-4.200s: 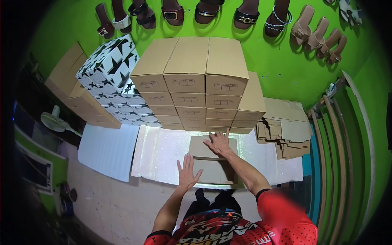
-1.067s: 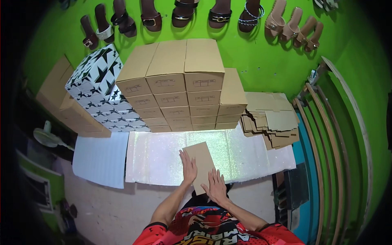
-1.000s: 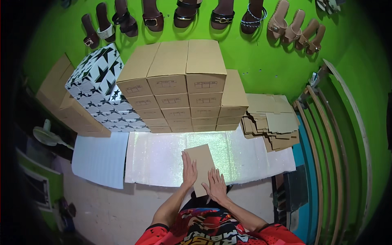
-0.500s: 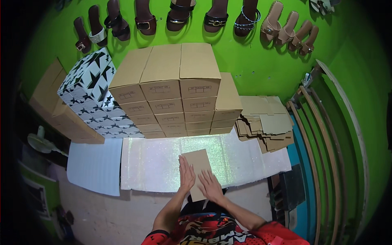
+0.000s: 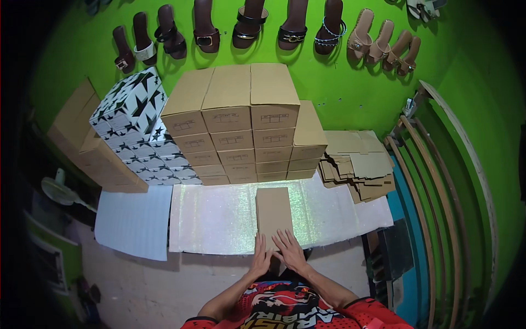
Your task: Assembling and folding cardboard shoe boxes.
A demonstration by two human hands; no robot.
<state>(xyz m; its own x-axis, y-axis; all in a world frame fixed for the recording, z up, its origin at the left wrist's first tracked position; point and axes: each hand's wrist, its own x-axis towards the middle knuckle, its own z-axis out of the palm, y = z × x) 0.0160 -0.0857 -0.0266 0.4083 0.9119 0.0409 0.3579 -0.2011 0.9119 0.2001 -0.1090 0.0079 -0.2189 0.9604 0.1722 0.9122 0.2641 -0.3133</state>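
Note:
A plain brown cardboard box [image 5: 273, 211], long and narrow with its top closed, lies on the shiny whitish table cover [image 5: 219, 219] near the front edge. My left hand [image 5: 262, 254] rests against the near left corner of the box, fingers stretched forward. Beside it, my right hand [image 5: 289, 251] lies with spread fingers on the near end of the box top. Both hands touch the box from the near side, and neither wraps round it. The near face of the box is hidden by my hands.
Behind stand stacked brown boxes [image 5: 227, 118] and star-patterned white boxes [image 5: 131, 107]. Flattened cardboard [image 5: 364, 164] lies at the table's right. A pale blue sheet [image 5: 134, 222] covers the left end, near a fan [image 5: 55, 186]. A wooden rack [image 5: 433, 164] stands right; sandals [image 5: 246, 27] hang above.
The box has turned straighter and moved away from me, farther onto the table. My hands have shifted from its long sides to its near end. The view has tilted slightly.

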